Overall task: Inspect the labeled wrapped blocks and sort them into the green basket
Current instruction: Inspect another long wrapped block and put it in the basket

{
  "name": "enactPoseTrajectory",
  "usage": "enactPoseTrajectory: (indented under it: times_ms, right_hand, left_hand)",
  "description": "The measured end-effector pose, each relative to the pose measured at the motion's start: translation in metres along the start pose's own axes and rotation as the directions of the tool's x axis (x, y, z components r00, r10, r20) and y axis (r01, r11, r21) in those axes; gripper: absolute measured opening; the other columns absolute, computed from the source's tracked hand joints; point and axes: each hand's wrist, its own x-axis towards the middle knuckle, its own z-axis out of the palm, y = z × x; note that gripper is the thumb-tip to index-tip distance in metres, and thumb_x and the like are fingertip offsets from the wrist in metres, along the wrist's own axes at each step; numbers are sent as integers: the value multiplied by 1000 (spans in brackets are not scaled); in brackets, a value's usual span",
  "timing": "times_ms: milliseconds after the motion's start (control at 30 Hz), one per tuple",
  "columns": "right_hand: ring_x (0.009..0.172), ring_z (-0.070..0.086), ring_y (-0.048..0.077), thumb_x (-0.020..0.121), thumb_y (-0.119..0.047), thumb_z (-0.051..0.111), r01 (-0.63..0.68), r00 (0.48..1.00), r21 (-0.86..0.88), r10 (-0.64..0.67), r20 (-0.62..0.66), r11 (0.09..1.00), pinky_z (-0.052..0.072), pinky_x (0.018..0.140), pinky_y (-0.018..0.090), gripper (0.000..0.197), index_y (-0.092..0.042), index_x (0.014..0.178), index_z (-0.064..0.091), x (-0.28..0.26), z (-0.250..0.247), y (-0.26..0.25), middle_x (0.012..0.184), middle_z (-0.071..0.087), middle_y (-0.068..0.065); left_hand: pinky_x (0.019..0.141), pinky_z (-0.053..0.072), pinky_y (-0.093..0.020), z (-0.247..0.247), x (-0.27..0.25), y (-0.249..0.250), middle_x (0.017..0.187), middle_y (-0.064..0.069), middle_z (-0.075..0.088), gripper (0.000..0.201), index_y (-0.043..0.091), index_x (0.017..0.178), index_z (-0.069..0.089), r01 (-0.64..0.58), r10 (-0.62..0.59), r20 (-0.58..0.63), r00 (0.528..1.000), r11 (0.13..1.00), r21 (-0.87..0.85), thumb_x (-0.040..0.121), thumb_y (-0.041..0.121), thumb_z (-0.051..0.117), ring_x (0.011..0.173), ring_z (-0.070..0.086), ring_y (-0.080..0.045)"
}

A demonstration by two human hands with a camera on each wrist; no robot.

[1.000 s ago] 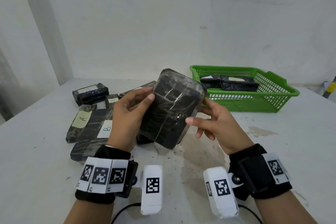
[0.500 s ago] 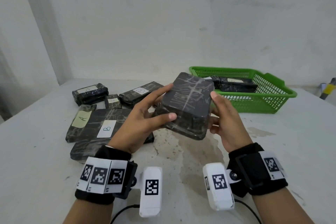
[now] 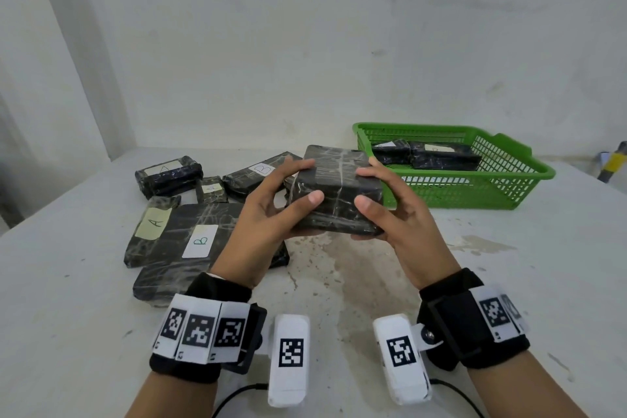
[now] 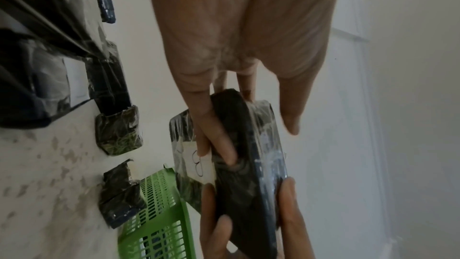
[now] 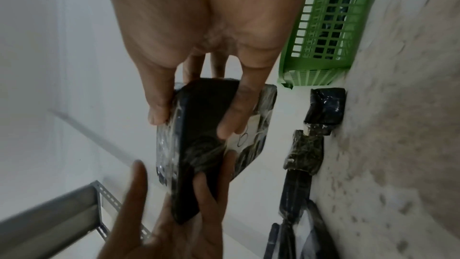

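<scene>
A black wrapped block (image 3: 336,193) lies flat above the table, held at both ends. My left hand (image 3: 305,181) grips its left end, thumb on the near side and fingers over the top. My right hand (image 3: 368,188) grips the right end the same way. A white label (image 4: 199,161) with a handwritten letter, seemingly B, faces down on the block's underside (image 5: 246,135). The green basket (image 3: 492,176) stands just right of the block and holds two wrapped blocks (image 3: 441,156).
Several more wrapped blocks lie at the left: one labelled A (image 3: 154,227), a large one labelled B (image 3: 203,237), another B (image 3: 264,168) and others behind. The stained white table (image 3: 339,282) meets a wall at the back. A yellow-black object (image 3: 610,163) sits at the far right.
The block has turned from tilted upright, broad face toward me, to lying flat. It has shifted up and right toward the basket. Both hands have kept hold and re-gripped its ends.
</scene>
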Motion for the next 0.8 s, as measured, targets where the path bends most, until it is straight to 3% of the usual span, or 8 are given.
enactPoseTrajectory:
  times_ms: [100,200,333,433,600,667,800]
  right_hand:
    - [122,60,25,80,-27,73,-21,1000,22,21,-3,1000,60,66,36,34,-28,113,67,1,-1,0,151,41,-11]
    - [115,64,17,85,-31,71,-42,999,14,42,10,999,60,67,36,34,-29,118,63,0,0,2,152,38,-15]
    - [129,54,15,84,-32,66,30,999,-16,-31,-41,999,58,77,32,29,-28,112,66,1,2,2,150,43,-17]
    - [125,57,17,82,-29,65,13,998,72,-9,-67,997,58,79,37,27,-22,108,66,1,2,2,141,53,-11]
    - [111,64,22,91,-38,62,-60,997,70,63,-53,996,57,67,31,32,-18,116,62,1,5,1,134,57,-2]
    - [109,65,22,93,-42,58,-58,996,82,63,-62,995,57,66,30,35,-18,117,62,0,6,-1,131,59,-1]
    - [104,66,18,86,-36,56,-11,996,73,18,-86,997,57,63,29,28,-20,107,66,-2,7,-3,128,61,-7]
  left_hand:
    - [74,61,-40,2,0,-1,131,-4,60,42,17,124,61,-22,23,-25,999,999,41,83,17,65,106,69,-23]
    - [72,61,-36,4,-1,-2,131,-5,61,35,15,122,61,-9,10,-47,999,999,41,87,11,63,101,71,-19]
    - [71,60,-32,6,-3,2,130,-3,61,37,18,121,62,-17,17,-21,1000,999,33,84,16,65,95,71,-13]
    - [69,59,-29,6,-3,5,126,-2,63,40,18,120,63,-11,11,-17,1000,1000,8,80,20,65,92,71,-12]
    - [63,58,-26,6,-2,2,123,-3,65,29,14,116,65,-19,22,-87,996,999,36,88,7,63,88,71,-9]
    - [63,57,-26,6,-3,3,118,-1,66,29,14,116,66,-26,29,-86,996,999,35,87,11,64,86,70,-7]
    - [63,57,-27,7,-4,6,105,7,68,29,17,110,68,-41,44,-94,995,998,41,83,25,63,88,68,-5]
